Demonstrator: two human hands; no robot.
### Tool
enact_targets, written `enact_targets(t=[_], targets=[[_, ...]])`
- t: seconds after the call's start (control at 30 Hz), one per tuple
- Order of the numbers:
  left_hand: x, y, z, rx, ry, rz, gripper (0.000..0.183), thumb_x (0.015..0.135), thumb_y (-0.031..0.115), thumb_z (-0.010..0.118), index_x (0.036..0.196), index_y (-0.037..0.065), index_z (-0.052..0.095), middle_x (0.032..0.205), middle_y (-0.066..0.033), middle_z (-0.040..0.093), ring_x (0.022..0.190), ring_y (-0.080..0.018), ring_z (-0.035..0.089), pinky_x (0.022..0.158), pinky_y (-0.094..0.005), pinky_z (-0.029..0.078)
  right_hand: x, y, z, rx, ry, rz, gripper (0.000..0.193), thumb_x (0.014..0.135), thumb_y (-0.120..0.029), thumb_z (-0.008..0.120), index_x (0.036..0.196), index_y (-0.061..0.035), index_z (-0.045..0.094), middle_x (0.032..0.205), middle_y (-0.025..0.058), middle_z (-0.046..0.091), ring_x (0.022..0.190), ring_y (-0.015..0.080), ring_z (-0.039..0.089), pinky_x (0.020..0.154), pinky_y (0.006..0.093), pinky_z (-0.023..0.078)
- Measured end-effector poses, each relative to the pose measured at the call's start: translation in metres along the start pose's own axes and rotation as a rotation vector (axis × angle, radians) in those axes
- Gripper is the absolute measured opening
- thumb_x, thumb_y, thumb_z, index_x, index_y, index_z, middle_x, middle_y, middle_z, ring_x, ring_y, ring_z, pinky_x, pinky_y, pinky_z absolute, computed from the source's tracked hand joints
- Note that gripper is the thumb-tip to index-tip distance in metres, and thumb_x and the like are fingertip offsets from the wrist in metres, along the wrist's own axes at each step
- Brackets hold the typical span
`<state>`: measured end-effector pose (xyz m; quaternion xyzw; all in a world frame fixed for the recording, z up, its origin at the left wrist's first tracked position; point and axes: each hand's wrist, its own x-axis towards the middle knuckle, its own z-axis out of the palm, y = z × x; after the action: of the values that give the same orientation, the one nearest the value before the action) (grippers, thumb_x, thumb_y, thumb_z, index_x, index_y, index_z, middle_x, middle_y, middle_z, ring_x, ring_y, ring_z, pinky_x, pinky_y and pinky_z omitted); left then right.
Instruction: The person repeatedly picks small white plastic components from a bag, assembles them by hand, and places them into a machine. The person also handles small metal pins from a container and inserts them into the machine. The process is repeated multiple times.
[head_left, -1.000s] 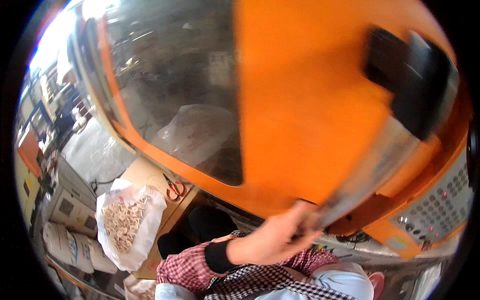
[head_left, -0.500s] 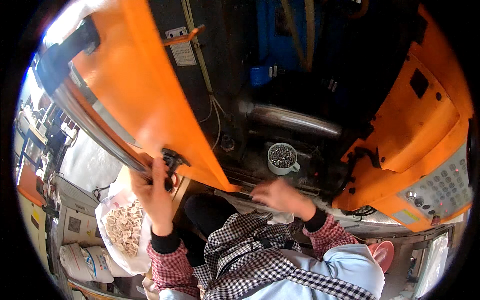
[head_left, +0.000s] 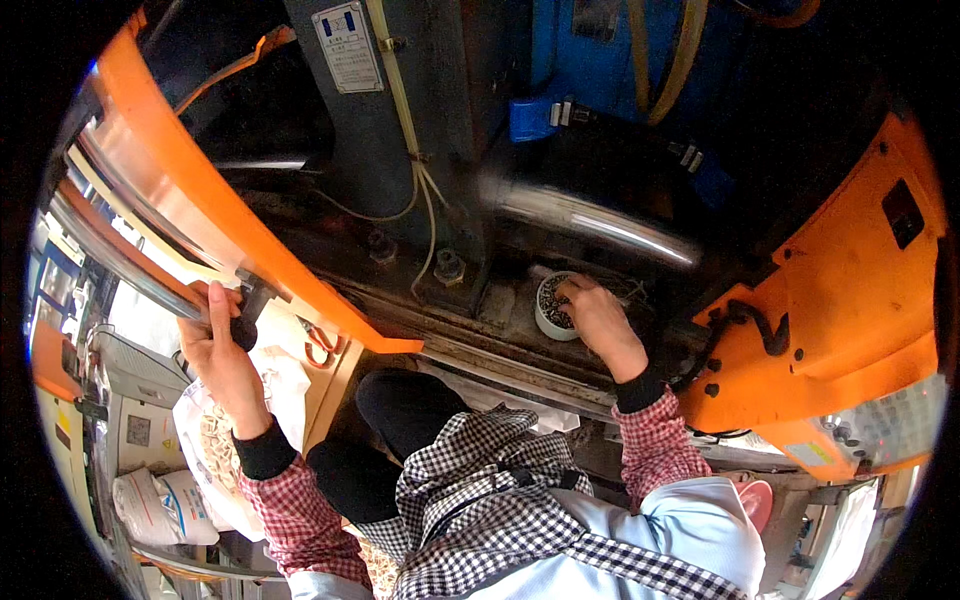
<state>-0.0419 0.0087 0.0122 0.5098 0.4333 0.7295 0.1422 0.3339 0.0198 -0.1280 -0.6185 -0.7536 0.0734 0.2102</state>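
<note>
My left hand (head_left: pixel 222 350) is closed round the lower end of the silvery bar handle (head_left: pixel 130 255) on the orange machine door (head_left: pixel 245 235), beside a black bracket. My right hand (head_left: pixel 602 322) reaches into a white cup (head_left: pixel 555 328) filled with small metal pieces (head_left: pixel 548 298). Its fingers are bent together over the pieces, and the fingertips are hidden, so what they pinch cannot be made out. The cup stands on the dark, grimy machine ledge, below a shiny metal rod (head_left: pixel 610 222).
To the right is an orange panel (head_left: pixel 850 290) with a black handle (head_left: pixel 765 325) and a control panel (head_left: pixel 890 425). At left, a white bag (head_left: pixel 215 440) holds pale parts, near red-handled pliers (head_left: pixel 322 345). Bolts (head_left: pixel 448 268) and cables stand up from the machine bed.
The orange door has swung left with my left hand on its handle, opening the gap wider. My right hand has moved from the machine's front edge up and right into the cup.
</note>
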Motion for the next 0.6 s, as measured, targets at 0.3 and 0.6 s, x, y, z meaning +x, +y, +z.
enact_targets(t=[0.3,0.6], targets=[[-0.114,0.003,0.074,0.305,-0.174,0.308,0.042,0.086,0.012,0.058,0.121,-0.004,0.042,0.110,-0.0181,0.053,0.103,-0.0238,0.053,0.085,-0.0334,0.044,-0.002,0.015,0.003,0.103,0.107,-0.015,0.013,0.074,-0.005,0.063,0.086,-0.0003,0.065,0.091,0.0169,0.063,0.084,0.0334,0.060,0.072,0.0389,0.049],[-0.171,-0.063,0.188,-0.773,-0.660,-1.347,0.037,0.095,0.033,0.042,0.108,-0.001,0.050,0.099,-0.0106,0.056,0.096,-0.0193,0.055,0.084,-0.0335,0.045,-0.008,-0.010,-0.033,0.490,0.223,-0.171,0.013,0.074,-0.002,0.062,0.087,0.0005,0.063,0.084,0.0155,0.061,0.077,0.0344,0.059,0.066,0.0380,0.049]])
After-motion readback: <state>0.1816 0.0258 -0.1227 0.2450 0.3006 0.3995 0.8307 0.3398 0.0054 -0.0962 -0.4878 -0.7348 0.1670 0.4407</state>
